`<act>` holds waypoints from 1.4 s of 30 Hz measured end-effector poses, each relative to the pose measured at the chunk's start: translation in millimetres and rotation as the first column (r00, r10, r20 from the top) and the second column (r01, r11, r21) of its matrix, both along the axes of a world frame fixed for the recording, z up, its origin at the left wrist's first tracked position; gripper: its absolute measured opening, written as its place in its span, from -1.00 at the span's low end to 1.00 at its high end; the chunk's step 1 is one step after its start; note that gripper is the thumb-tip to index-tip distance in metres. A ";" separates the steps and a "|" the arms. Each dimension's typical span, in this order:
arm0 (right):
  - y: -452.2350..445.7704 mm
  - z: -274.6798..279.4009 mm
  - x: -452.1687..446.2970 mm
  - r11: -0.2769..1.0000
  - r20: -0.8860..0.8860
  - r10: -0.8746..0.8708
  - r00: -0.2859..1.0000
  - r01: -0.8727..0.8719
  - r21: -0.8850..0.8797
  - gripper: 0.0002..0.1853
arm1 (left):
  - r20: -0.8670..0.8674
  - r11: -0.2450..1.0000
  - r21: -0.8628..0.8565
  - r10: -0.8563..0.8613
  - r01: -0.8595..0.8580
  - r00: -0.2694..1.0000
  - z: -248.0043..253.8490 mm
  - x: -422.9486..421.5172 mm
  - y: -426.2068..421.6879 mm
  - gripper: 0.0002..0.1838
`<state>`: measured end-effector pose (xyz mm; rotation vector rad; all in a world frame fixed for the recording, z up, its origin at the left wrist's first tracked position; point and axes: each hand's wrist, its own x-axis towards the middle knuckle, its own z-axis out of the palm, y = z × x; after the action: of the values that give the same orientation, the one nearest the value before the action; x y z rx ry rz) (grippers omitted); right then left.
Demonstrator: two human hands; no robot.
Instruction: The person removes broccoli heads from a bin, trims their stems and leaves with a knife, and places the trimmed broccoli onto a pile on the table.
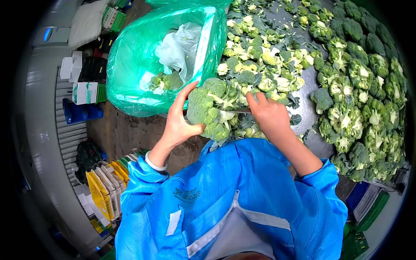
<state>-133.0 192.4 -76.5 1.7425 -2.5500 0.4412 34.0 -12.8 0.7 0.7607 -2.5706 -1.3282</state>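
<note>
My left hand (182, 121) is wrapped around the outer side of a large broccoli head (203, 105), its cut stem side facing right. In my right hand (269, 112) is a knife (239, 110), its blade reaching left to the broccoli's stem; the handle is mostly hidden by my fingers. Just beyond my left hand stands a bin lined with a green plastic bag (125, 82). Inside it lie broccoli pieces (167, 81) and a crumpled clear plastic bag (177, 50). Beyond my right hand, cut florets and leaf scraps (260, 65) cover the metal table (307, 110).
A big pile of whole broccoli heads (364, 99) fills the table's right side. Stacked yellow and white crates (106, 190) stand on the floor at lower left. A blue crate (82, 112) and white boxes (85, 92) are by the left wall.
</note>
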 end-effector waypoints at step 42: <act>11.4 8.1 -19.0 0.976 0.190 0.201 0.961 -0.178 -0.129 -0.68 | 0.062 0.881 0.458 0.098 -0.115 0.993 6.9 -9.5 -18.6 -0.18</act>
<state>-152.1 203.8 -68.4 2.0046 -2.4351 0.7902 24.6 -31.4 7.5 0.9883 -2.2111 -1.9342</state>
